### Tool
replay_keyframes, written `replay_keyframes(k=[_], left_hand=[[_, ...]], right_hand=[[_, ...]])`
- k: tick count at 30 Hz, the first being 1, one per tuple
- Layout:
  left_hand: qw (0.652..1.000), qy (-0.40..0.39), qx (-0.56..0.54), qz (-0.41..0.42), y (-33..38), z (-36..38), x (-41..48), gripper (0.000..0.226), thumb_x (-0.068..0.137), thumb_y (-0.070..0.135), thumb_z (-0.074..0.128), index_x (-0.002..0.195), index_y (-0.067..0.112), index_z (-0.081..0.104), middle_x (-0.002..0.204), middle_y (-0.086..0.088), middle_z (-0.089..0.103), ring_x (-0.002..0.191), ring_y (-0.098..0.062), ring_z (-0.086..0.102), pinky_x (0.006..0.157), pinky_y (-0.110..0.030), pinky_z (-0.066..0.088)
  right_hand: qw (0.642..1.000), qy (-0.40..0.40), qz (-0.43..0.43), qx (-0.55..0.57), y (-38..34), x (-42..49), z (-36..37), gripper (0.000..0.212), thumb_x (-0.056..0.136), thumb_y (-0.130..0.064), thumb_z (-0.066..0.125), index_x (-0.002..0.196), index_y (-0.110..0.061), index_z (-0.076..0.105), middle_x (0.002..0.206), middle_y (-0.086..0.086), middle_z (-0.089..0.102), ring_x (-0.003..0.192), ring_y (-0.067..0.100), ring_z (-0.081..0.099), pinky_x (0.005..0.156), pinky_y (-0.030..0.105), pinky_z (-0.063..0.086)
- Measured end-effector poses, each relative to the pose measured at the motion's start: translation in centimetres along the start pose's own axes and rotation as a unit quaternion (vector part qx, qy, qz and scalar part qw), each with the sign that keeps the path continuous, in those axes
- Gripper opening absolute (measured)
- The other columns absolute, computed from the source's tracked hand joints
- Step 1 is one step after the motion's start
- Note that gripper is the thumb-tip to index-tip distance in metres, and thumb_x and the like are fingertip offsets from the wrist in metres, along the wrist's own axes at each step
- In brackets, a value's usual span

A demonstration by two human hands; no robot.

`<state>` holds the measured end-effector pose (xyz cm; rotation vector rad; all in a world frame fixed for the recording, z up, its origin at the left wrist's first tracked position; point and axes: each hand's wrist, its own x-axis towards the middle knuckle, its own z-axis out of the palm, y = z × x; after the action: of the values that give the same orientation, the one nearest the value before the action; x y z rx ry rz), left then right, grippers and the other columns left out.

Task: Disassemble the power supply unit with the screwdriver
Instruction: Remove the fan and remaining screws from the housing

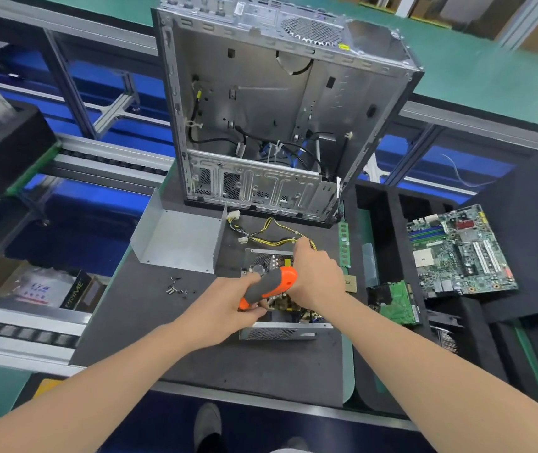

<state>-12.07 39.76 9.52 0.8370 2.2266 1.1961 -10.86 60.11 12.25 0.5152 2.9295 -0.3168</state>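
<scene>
Power supply unit [280,331]: lies on the grey mat [195,361] just in front of the computer case, lid off, vented wall facing the person
Inside the unit: one circuit board with packed components, partly hidden by both hands
Left hand [228,305]: wrapped around the handle of the screwdriver, fingers curled under it
Screwdriver [269,286]: one, grey and orange powered type, held slanting over the open unit; its tip is hidden
Right hand [316,276]: bent down over the far right corner of the unit where the wires leave it; I cannot tell whether its fingers pinch anything
Wire bundle [270,230]: one yellow and black loom running from the unit across the mat, ending in two white connectors
Metal cover [176,240]: one bent grey sheet, lying open side up on the mat to the left of the unit
Screws [176,289]: a small loose heap on the mat near the cover; too small to count
Computer case [261,103]: one, open side towards the person, holding black and blue cables low down
Memory stick [344,245]: one green strip at the right edge of the mat
Black foam tray [388,204]: right of the mat, with slots; one green circuit card [398,302] sits in it
Motherboard [460,253]: one, lying flat on the foam further right
</scene>
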Motion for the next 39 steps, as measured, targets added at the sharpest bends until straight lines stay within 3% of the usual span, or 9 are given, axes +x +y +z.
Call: replay_keyframes(k=[6, 10, 16, 20, 22, 25, 29, 34, 39], left_hand=[[0.999, 0.039, 0.004, 0.009, 0.8, 0.8, -0.1, 0.009, 0.098, 0.019, 0.070, 0.101, 0.022, 0.062, 0.087, 0.008, 0.072, 0.077, -0.013, 0.065, 0.078, -0.040, 0.056], [0.997, 0.060, 0.047, -0.015, 0.6, 1.3, 0.1, 0.015, 0.098, 0.023, 0.070, 0.095, 0.027, 0.056, 0.078, 0.012, 0.066, 0.069, -0.009, 0.062, 0.072, -0.039, 0.056], [0.992, 0.029, 0.120, 0.029, 1.6, 1.6, 0.2, 0.021, 0.101, 0.025, 0.065, 0.096, 0.032, 0.047, 0.084, 0.011, 0.057, 0.075, -0.015, 0.053, 0.067, -0.039, 0.049], [0.982, 0.048, 0.183, 0.011, 1.9, 1.0, -0.2, 0.016, 0.103, 0.036, 0.062, 0.111, 0.033, 0.049, 0.086, 0.016, 0.056, 0.076, -0.018, 0.050, 0.063, -0.035, 0.040], [0.986, 0.062, 0.153, -0.001, 1.8, 0.6, -0.9, 0.018, 0.103, 0.036, 0.062, 0.118, 0.034, 0.054, 0.093, 0.018, 0.064, 0.081, -0.018, 0.057, 0.070, -0.037, 0.049], [0.993, 0.056, 0.106, 0.004, 2.6, 0.3, -1.0, 0.008, 0.103, 0.035, 0.060, 0.098, 0.033, 0.055, 0.090, 0.011, 0.065, 0.085, -0.016, 0.059, 0.078, -0.041, 0.053], [0.988, 0.023, 0.155, 0.010, 3.4, -1.3, 0.1, 0.033, 0.102, 0.034, 0.064, 0.081, 0.036, 0.038, 0.076, 0.008, 0.051, 0.071, -0.011, 0.050, 0.068, -0.040, 0.047], [0.993, 0.000, 0.118, 0.009, 2.8, -3.5, -1.0, 0.011, 0.100, 0.024, 0.068, 0.098, 0.023, 0.058, 0.090, 0.009, 0.070, 0.081, -0.010, 0.063, 0.081, -0.043, 0.055], [0.991, 0.003, 0.121, 0.053, 2.8, -4.2, -1.8, 0.015, 0.101, 0.022, 0.068, 0.097, 0.024, 0.054, 0.093, 0.008, 0.069, 0.087, -0.014, 0.065, 0.079, -0.040, 0.055]], right_hand=[[0.999, -0.024, 0.002, 0.034, -0.1, -0.5, -0.5, 0.060, 0.058, -0.058, 0.046, 0.101, -0.018, 0.037, 0.072, -0.002, 0.044, 0.076, 0.035, 0.057, 0.063, 0.036, 0.039], [0.998, -0.033, 0.015, 0.055, 0.2, -0.9, 0.0, 0.056, 0.068, -0.062, 0.061, 0.098, -0.023, 0.036, 0.074, -0.005, 0.046, 0.076, 0.031, 0.055, 0.066, 0.035, 0.041], [1.000, -0.010, 0.004, 0.008, 0.5, -0.7, 0.7, 0.042, 0.083, -0.022, 0.067, 0.106, -0.018, 0.033, 0.090, 0.009, 0.060, 0.094, 0.040, 0.065, 0.070, 0.038, 0.045], [1.000, -0.006, 0.002, 0.029, 0.5, -0.9, 0.8, 0.045, 0.082, -0.029, 0.068, 0.102, -0.020, 0.029, 0.085, 0.004, 0.052, 0.093, 0.040, 0.064, 0.069, 0.037, 0.045], [0.999, 0.005, 0.008, 0.036, 0.3, -1.0, 0.8, 0.045, 0.080, -0.039, 0.065, 0.101, -0.021, 0.030, 0.078, 0.000, 0.046, 0.092, 0.040, 0.065, 0.067, 0.038, 0.043], [0.998, 0.006, 0.022, 0.060, -0.1, -1.3, 0.9, 0.061, 0.067, -0.069, 0.060, 0.099, -0.023, 0.036, 0.069, -0.007, 0.039, 0.085, 0.036, 0.064, 0.067, 0.036, 0.039], [0.996, 0.000, 0.046, 0.080, 0.1, -1.1, 0.7, 0.064, 0.058, -0.073, 0.053, 0.100, -0.026, 0.041, 0.074, -0.008, 0.048, 0.093, 0.035, 0.068, 0.071, 0.035, 0.047], [0.996, 0.005, 0.050, 0.067, 0.0, -0.7, 0.4, 0.076, 0.062, -0.082, 0.065, 0.103, -0.021, 0.046, 0.092, 0.001, 0.064, 0.091, 0.033, 0.067, 0.071, 0.038, 0.052], [0.996, -0.006, 0.062, 0.059, -0.1, -0.5, 0.3, 0.074, 0.067, -0.077, 0.069, 0.104, -0.020, 0.043, 0.095, 0.005, 0.063, 0.094, 0.036, 0.066, 0.070, 0.037, 0.046]])
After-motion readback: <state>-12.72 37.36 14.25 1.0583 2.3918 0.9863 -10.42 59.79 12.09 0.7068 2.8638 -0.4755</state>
